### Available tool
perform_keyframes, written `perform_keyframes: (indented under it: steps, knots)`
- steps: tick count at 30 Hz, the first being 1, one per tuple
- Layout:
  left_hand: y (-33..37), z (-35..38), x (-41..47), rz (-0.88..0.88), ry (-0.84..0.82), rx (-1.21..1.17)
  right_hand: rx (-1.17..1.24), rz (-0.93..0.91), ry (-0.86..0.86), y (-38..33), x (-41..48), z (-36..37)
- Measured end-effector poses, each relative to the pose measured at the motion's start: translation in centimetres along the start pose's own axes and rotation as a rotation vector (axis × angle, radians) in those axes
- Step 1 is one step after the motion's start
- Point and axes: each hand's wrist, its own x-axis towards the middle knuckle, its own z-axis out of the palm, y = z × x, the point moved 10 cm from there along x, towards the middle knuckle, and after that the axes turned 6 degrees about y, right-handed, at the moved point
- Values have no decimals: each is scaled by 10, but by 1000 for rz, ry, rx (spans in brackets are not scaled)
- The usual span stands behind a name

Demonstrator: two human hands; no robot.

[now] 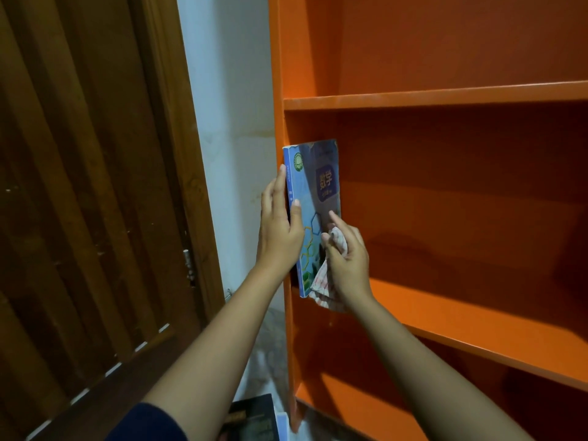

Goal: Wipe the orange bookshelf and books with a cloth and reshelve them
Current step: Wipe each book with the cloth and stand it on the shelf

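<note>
One book [318,186]: left hand [280,230] grips its spine [290,183], right hand [346,256] clutches a cloth [321,283] at its cover [324,167]. Likely light and floppy; support the spine.

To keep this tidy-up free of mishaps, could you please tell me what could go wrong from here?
The blue book stands upright near the front edge of the shelf, held by the left hand; letting go early might tip it off.
The cloth bunched in the right hand could catch the cover's worn-looking top edge and tear it.
A dark book lies on the floor below, easy to step on.
</note>
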Motion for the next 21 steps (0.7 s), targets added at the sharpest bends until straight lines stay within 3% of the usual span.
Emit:
perform_keyframes:
  steps: [3,9,17,21]
  knots:
    - [-8,-10,-18,-28,-25,43,45,27,11,-7,-29,-4]
    - [-84,-47,-122,-263,-109,201,8,61,-22,17,-143,-8]
    - [-258,-106,-368,-858,-460,523,-180,544,-319,164,-305,24]
    - [-309,-127,-450,-1055,-494,467,-267,704,-357,224,-354,30]
